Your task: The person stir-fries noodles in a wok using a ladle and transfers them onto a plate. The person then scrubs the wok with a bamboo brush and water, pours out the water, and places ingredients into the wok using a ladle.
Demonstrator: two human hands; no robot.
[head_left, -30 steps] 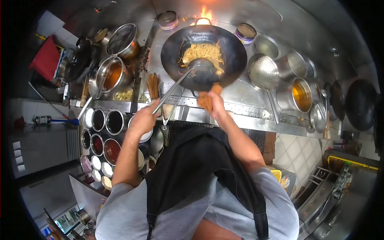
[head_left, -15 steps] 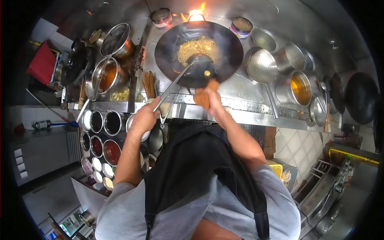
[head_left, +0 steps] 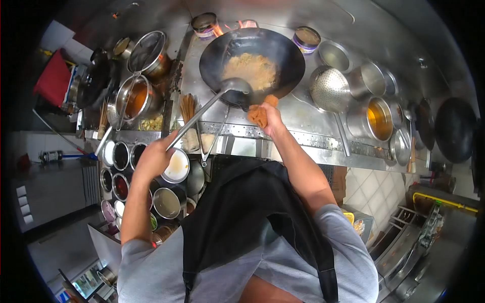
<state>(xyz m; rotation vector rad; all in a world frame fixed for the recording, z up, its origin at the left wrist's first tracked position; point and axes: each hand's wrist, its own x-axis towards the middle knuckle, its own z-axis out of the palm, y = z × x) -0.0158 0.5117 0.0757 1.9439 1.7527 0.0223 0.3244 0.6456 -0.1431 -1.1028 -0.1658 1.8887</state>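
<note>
My left hand is closed around the long metal handle of a ladle. The ladle's round bowl hangs over the near side of a large black wok. Light brown noodles, smeared by motion, lie in the middle of the wok. My right hand grips an orange-brown cloth at the wok's near edge. Whatever part of the wok the cloth wraps is hidden under it.
Flames show behind the wok. Two cans, one a labelled can, flank it. On the right sit a perforated strainer and a pot of yellow liquid. A bamboo brush stands left, above several seasoning containers, including a white-rimmed bowl.
My left hand has drawn back down and left, pulling the ladle off the noodles. The noodles have shifted and spread in the wok. The flames behind are smaller.
</note>
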